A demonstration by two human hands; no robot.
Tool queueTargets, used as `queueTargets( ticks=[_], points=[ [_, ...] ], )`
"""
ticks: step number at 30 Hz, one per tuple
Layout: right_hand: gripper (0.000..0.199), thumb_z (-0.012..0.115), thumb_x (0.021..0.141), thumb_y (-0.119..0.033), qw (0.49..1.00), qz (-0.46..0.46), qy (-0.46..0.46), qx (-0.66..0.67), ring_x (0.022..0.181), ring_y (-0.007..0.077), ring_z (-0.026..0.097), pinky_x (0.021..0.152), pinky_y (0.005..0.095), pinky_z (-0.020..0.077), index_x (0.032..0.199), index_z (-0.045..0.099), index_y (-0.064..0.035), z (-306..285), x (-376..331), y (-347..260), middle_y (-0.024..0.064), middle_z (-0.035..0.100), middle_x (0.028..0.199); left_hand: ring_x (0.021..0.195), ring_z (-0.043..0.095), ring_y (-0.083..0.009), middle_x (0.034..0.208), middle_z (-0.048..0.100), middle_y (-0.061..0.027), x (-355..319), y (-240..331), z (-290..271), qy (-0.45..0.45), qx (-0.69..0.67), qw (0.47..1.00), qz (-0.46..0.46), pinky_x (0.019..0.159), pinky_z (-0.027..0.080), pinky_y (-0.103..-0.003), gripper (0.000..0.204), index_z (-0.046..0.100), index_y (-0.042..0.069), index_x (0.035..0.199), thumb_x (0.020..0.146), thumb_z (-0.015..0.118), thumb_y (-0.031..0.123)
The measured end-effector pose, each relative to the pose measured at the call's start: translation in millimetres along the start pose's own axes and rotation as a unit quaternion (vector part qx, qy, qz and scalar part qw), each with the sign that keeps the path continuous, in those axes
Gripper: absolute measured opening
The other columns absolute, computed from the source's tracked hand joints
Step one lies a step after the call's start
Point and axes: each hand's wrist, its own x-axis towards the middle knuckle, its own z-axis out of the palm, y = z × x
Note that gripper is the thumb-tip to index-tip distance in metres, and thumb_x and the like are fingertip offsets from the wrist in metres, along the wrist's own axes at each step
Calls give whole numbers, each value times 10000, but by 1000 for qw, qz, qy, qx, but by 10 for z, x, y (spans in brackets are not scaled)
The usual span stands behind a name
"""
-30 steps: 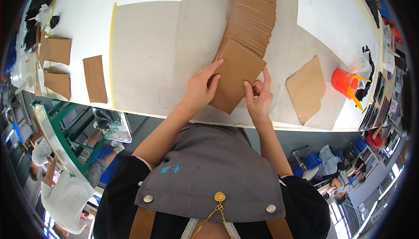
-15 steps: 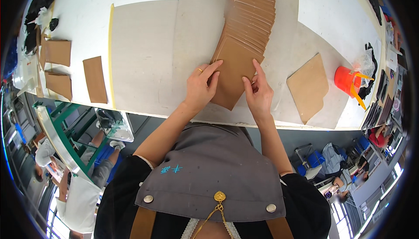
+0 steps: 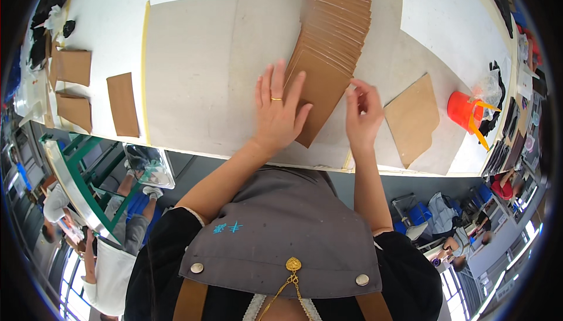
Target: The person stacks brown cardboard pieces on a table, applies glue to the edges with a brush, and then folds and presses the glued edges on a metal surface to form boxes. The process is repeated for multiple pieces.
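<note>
From the head camera, looking straight down, the left hand (image 3: pixel 278 113) lies flat with its fingers spread on the nearest sheet of a long fanned row of brown cardboard sheets (image 3: pixel 335 34) that runs away across the table (image 3: pixel 193 69) toward its far side. A gold ring shows on one finger of that hand. The hand presses on the sheet and grips nothing; its palm covers the sheet's near left part, and the sheet's lowest corner pokes out just beside the wrist, close to the table's near edge. The right hand (image 3: pixel 362 113) hovers at the right edge of the same front sheet, fingers loosely curled with the tips close together; whether they pinch the cardboard edge cannot be told from here. To the right of that hand, a little apart, a single cardboard piece (image 3: pixel 412 116) with a pointed outline lies flat on the table. Further right stands an orange bucket (image 3: pixel 463 110) with a yellow handle, near the table's right end. On the left part of the table lie a small cardboard rectangle (image 3: pixel 123 104) and, beyond it toward the edge, a few more cardboard pieces (image 3: pixel 73 66). A yellow strip (image 3: pixel 142 69) runs across the table's pale cover. The person wears a grey apron (image 3: pixel 281 233) over dark sleeves.
</note>
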Motion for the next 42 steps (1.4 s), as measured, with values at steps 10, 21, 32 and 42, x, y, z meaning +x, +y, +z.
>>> queueTargets(
  ticks=[10,21,32,42],
  points=[
    [158,741,948,-195,997,71,18,-23,685,97,615,602,254,465,950,704,-41,51,446,-78,14,698,808,1498,116,-588,1678,90,-302,122,195,255,-45,-58,997,-22,1144,133,-738,940,352,132,1603,851,743,538],
    [169,723,964,-172,998,54,9,-14,642,63,566,584,235,457,939,690,-9,91,524,-14,-2,647,752,1492,112,-601,1674,62,-320,106,212,302,-43,-65,996,-35,1155,129,-721,949,323,107,1610,868,727,539],
    [158,733,946,-177,996,79,27,14,694,103,629,619,269,493,972,684,-29,127,537,22,33,697,825,1494,60,-610,1671,35,-328,119,230,341,-54,-58,996,-41,1145,108,-739,949,314,65,1604,883,708,539],
    [245,733,887,-130,963,-218,64,-143,1044,294,627,820,389,530,1119,668,-81,86,363,-66,83,675,1124,1538,65,-529,1660,78,-344,130,254,480,-93,-29,995,-21,1212,93,-653,770,300,-68,1563,1003,575,383]
  ],
)
